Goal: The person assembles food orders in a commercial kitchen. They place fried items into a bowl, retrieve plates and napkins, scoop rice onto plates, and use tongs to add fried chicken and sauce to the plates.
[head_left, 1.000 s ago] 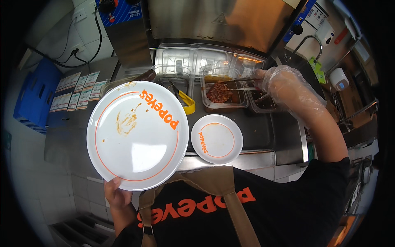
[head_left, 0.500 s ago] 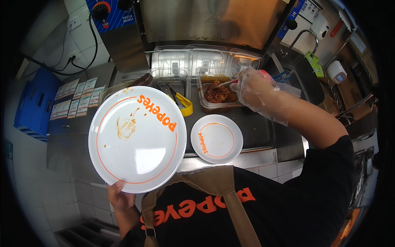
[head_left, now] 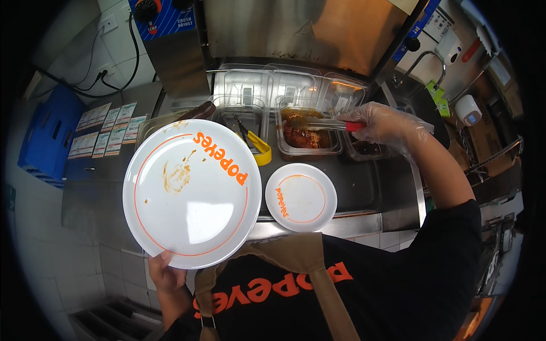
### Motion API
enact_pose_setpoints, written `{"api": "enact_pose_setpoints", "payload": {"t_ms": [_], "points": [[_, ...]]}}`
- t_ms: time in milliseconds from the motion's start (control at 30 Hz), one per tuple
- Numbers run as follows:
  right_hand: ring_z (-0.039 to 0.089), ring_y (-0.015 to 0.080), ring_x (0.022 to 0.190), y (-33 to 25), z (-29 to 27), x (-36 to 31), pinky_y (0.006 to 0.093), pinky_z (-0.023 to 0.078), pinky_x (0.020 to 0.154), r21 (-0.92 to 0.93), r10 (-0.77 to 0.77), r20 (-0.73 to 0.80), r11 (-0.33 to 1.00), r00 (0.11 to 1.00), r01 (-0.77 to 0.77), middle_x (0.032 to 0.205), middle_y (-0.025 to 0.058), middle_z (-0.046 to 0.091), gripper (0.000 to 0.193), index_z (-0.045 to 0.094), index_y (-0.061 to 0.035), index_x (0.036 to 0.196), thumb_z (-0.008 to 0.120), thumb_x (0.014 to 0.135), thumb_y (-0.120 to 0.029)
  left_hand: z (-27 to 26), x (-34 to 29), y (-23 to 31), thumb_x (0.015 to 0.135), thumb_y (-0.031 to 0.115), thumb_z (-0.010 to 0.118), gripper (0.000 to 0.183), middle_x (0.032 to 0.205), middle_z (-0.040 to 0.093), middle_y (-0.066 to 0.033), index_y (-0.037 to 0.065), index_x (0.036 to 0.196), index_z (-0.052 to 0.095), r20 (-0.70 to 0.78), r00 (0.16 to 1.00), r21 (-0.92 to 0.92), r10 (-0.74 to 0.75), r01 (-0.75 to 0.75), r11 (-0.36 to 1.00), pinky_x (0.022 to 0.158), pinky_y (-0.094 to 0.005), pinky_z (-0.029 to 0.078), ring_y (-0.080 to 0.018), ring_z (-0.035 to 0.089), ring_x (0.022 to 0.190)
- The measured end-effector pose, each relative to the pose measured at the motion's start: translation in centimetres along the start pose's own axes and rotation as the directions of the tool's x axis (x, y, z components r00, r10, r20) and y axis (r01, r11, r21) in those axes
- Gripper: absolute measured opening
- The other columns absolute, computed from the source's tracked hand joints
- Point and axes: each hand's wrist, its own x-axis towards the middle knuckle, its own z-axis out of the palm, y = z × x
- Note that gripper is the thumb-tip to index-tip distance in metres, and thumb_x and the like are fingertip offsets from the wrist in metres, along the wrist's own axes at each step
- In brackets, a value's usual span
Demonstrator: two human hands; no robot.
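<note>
My left hand (head_left: 166, 271) grips the lower rim of a large white plate (head_left: 190, 216), tilted, with an orange ring and brown sauce smears. In a clear plastic glove, my right hand (head_left: 384, 122) is closed around red-handled tongs (head_left: 331, 124). Their metal tips reach into a clear square tub (head_left: 311, 152), over a sauce-coated, reddish-brown piece of fried food (head_left: 301, 138). Whether the tips pinch the piece is hard to see. A small white plate (head_left: 301, 199) with an orange ring lies on the counter, nearer to me than the tub.
Left of the tub, yellow-handled tongs (head_left: 260, 149) rest in another clear container (head_left: 244, 105). A further container (head_left: 367, 149) sits under my right hand. Behind them rises a steel machine (head_left: 284, 34). A sink faucet (head_left: 424, 59) stands far right, a blue crate (head_left: 51, 133) far left.
My right hand has moved slightly right and toward me, and the red tongs now lie more level over the tub. The large plate stays in my left hand.
</note>
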Motion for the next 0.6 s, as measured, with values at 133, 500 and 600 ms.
{"api": "enact_pose_setpoints", "payload": {"t_ms": [133, 500, 600], "points": [[0.063, 0.0175, 0.088, -0.8, -1.5, 0.0, 0.0304, 0.051, 0.077, -0.122, 0.031, 0.004, 0.992, 1.000, -0.030, 0.099, 0.0065, 0.068, 0.053, 0.059, -0.0176, 0.127, 0.064, 0.078, 0.004, 0.0, 0.0, 0.2, 0.075, 0.019, 0.055, 0.066, 0.120, 0.053, -0.0190, -0.006, 0.133, 0.036, 0.033, 0.998, 0.033, -0.050, 0.048, 0.998, 0.089, -0.0376, 0.048, -0.0287, 0.056, 0.108], [0.063, 0.0278, 0.102, -4.4, 0.9, 2.2, 0.0393, 0.051, 0.086, -0.725, -0.057, -0.023, 0.689, 0.998, 0.023, 0.105, 0.0117, 0.067, 0.032, 0.067, -0.0150, 0.113, 0.064, 0.081, -0.008, 0.5, 0.2, 0.2, 0.074, 0.021, 0.056, 0.069, 0.121, 0.053, -0.0194, -0.006, 0.134, 0.036, 0.014, 0.997, 0.062, -0.082, 0.081, 0.995, 0.090, -0.0385, 0.047, -0.0290, 0.056, 0.109], [0.063, 0.0285, 0.102, -3.8, -0.1, 4.8, 0.0398, 0.052, 0.083, -0.611, 0.014, -0.046, 0.791, 0.999, -0.039, 0.105, 0.0100, 0.066, 0.032, 0.068, -0.0153, 0.107, 0.067, 0.076, -0.008, 0.5, 0.1, 0.0, 0.077, 0.021, 0.053, 0.062, 0.117, 0.056, -0.0199, -0.008, 0.130, 0.039, 0.020, 1.000, 0.044, -0.013, 0.012, 0.999, 0.086, -0.0408, 0.050, -0.0304, 0.059, 0.105]]}}
